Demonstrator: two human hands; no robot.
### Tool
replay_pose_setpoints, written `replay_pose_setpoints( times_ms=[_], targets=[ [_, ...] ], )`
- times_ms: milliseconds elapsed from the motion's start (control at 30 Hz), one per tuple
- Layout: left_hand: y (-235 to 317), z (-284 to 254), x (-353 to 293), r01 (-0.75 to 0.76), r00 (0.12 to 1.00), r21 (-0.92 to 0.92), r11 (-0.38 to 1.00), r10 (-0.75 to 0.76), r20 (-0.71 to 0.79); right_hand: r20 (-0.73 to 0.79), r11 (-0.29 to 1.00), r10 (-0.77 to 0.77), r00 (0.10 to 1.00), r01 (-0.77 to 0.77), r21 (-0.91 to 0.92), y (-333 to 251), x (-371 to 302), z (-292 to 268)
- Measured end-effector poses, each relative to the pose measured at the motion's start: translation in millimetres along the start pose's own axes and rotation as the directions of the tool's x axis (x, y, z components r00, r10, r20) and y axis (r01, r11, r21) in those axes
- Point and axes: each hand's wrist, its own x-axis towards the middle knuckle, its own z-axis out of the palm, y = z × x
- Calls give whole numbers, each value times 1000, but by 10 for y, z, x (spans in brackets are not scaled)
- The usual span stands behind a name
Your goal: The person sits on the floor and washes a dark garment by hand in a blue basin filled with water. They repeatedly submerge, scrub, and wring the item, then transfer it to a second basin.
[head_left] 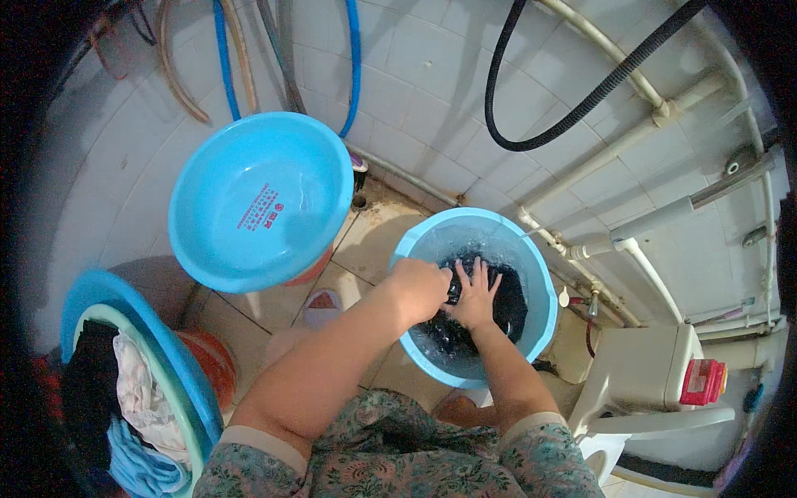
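A light-blue basin (540,332) holds water and a wet black cloth (507,311), possibly a garment. Over the basin's left side, my left hand (422,290) is closed in a fist with a dark fold of the cloth at its fingers. My right hand (473,296) lies with fingers spread on the cloth, just to the right of the fist. The lower part of the cloth is under water, and its shape cannot be made out.
A blue basin (212,207) rests on a red bucket (314,267) at the left. Nearer, a green tub (178,407) holds dark, white and blue clothes. A toilet (631,373) stands at right. A black hose (573,120) and pipes line the tiled wall.
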Motion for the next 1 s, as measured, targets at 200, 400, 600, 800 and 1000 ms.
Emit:
replay_pose_setpoints(
  times_ms=[200, 400, 600, 800, 1000],
  targets=[
    [-40, 28, -52, -32, 997, -32, 999, 30, -72, -159, 999, -27, 987, 24, -23, 53, 305, 350],
    [-84, -10, -59, -1, 1000, -54, 999, 2, 21, -141, 986, 40, 989, -16, 166, 47, 297, 223],
    [-97, -57, -45, 97, 993, -56, 994, -93, 69, -53, 356, 494, 868, -146, 923, 334, -287, -274],
    [75, -152, -149, 94, 993, -29, 995, -92, 71, -213, 16, 596, 774, 254, 967, 146, -931, -2037],
    [-109, -34, -229, 83, 997, -48, 995, -82, 11, -199, -291, 492, 847, 376, 880, 39, -1000, -3013]
  ],
)
